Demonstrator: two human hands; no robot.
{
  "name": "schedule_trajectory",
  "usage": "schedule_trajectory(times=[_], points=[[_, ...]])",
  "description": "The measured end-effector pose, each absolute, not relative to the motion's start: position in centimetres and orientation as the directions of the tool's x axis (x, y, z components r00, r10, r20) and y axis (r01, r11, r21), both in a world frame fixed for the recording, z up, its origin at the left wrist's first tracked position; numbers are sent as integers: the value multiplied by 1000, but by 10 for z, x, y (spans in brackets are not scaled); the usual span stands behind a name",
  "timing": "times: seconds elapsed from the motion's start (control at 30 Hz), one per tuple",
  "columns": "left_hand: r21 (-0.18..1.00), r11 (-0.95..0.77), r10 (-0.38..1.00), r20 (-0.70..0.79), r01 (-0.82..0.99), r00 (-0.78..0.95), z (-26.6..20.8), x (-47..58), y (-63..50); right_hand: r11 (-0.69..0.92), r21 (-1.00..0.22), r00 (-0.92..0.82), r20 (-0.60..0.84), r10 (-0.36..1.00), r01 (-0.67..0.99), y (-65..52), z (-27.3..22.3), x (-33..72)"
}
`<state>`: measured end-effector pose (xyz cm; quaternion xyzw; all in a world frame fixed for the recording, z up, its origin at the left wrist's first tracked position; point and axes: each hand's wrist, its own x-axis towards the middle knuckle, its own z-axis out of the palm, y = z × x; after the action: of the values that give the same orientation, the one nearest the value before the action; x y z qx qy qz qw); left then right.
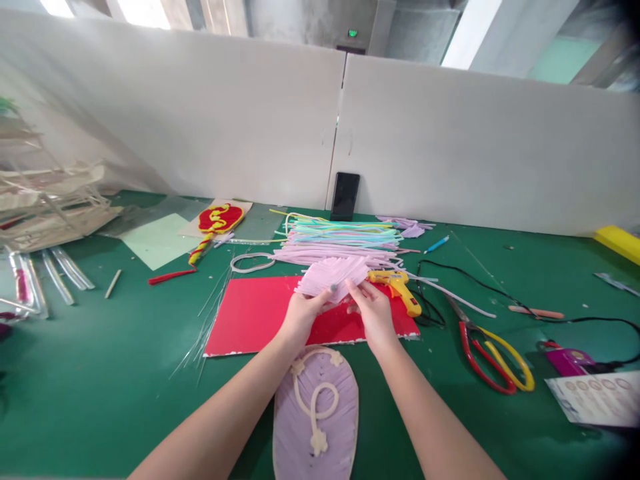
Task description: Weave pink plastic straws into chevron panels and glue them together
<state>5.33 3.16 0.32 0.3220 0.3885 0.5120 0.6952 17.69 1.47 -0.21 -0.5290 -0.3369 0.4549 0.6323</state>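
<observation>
A pink fan-shaped piece made of pipe cleaners laid side by side [333, 275] is held up between my two hands. My left hand [303, 310] grips its lower left edge, thumb on top. On its lower right, my right hand [371, 307] pinches the edge with thumb and fingers. Below them lies a red board [260, 313]. A yellow glue gun [400, 287] rests just right of my right hand. Nearer to me, between my forearms, is a lilac oval panel [315, 407] with cream looped trim and small flowers.
Pink, green and yellow pipe cleaners [345, 235] lie behind my hands. A phone [345, 195] leans on the partition [450, 147]. Scissors [495, 353] and a black cable [470, 272] lie right. Leftward are a red-yellow fan [220, 219], thin wires [215, 300] and a rack [55, 193].
</observation>
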Motion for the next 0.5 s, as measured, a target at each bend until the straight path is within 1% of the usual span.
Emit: schedule_trajectory(times=[0.23, 0.5], points=[[832, 286, 955, -208, -476, 209, 1, 52, 31, 87, -970, 389, -8, 921, -227, 17, -4, 181], [815, 278, 959, -204, -508, 197, 1, 55, 29, 94, -968, 378, -1, 926, -231, 15, 0, 179]])
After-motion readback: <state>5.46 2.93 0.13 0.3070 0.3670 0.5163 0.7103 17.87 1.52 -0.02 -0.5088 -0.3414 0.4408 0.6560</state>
